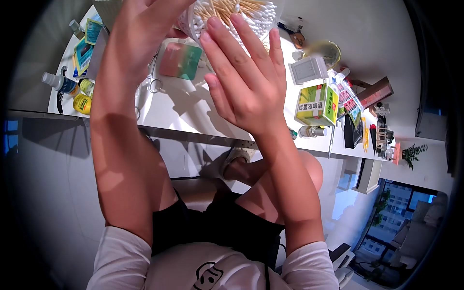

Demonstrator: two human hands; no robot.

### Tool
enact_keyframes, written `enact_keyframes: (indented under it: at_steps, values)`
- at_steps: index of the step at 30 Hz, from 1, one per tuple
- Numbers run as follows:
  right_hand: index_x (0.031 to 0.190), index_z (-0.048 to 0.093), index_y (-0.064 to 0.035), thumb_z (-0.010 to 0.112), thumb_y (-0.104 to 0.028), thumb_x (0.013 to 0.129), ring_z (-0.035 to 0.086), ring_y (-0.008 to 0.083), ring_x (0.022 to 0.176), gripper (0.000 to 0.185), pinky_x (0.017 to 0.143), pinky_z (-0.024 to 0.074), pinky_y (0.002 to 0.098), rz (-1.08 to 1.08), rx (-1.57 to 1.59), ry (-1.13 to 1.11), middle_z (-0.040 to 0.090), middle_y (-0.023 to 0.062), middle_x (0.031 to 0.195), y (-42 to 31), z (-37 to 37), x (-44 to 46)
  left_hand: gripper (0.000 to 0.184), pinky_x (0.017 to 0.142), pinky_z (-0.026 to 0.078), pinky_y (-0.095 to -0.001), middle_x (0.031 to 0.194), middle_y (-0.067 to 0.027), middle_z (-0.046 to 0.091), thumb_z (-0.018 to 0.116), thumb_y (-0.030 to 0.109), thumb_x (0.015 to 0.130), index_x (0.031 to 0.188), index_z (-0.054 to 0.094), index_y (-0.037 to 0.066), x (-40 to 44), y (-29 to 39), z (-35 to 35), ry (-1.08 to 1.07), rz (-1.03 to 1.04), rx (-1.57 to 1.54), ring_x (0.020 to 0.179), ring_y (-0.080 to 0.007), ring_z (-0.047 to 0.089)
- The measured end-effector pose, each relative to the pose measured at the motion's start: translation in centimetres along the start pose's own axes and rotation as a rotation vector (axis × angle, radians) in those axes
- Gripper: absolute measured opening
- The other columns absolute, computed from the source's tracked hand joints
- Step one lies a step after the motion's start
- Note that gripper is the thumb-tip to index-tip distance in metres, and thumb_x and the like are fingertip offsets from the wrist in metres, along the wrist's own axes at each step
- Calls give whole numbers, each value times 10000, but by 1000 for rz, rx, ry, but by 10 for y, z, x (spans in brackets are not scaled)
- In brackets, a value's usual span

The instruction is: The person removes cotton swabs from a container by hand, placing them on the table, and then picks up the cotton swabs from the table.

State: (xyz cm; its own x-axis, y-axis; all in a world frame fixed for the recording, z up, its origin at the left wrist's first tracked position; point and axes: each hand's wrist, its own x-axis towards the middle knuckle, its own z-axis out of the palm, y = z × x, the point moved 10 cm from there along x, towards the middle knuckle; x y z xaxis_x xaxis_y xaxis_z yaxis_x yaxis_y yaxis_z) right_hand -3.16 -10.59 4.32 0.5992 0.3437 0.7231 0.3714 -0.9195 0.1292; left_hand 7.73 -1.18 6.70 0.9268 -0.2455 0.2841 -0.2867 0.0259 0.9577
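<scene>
At the top edge, a clear tub (275, 19) full of cotton swabs (237, 12) is tilted so that its white tips and wooden sticks show. My left hand (150, 17) grips the tub's left side, partly cut off by the frame. My right hand (249, 84) is open in front of it, back towards me, fingers stretched out and fingertips overlapping the swabs in view. Whether they touch the swabs I cannot tell. Below the tub, a pink and green case (181, 61) lies on the white table (186, 113), with metal scissors (154, 84) beside it.
On the right stand a green and yellow medicine box (316, 105), a white box (308, 70), a small bottle (313, 131) and several other items. At left are a spray bottle (60, 82), a yellow bottle (82, 103) and blue packets (83, 55). My knees are below the table edge.
</scene>
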Motion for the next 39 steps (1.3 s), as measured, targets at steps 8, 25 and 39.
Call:
enact_keyframes:
  at_steps: [8,25,39]
  values:
    - [1040,702,-19,548,-125,975,651,309,971,198,1033,418,447,369,256,462,728,134,1112,81,-44,-18,490,703,438,-240,860,-55,655,712,428,872,1045,663,-28,-6,12,6,99,1,127,777,-100,588]
    - [1323,636,-111,593,-89,830,521,275,1354,496,1265,214,512,659,86,-633,631,94,1326,181,104,-103,539,799,491,-301,989,-61,678,717,440,882,1168,665,-14,13,-21,-3,-21,-16,25,922,-124,621]
    - [1010,631,-45,555,-247,870,589,313,1042,258,992,404,480,532,-209,-597,652,130,1070,164,107,-115,474,684,459,-239,852,-72,666,738,362,891,1070,644,-66,1,3,7,60,64,142,782,-107,627]
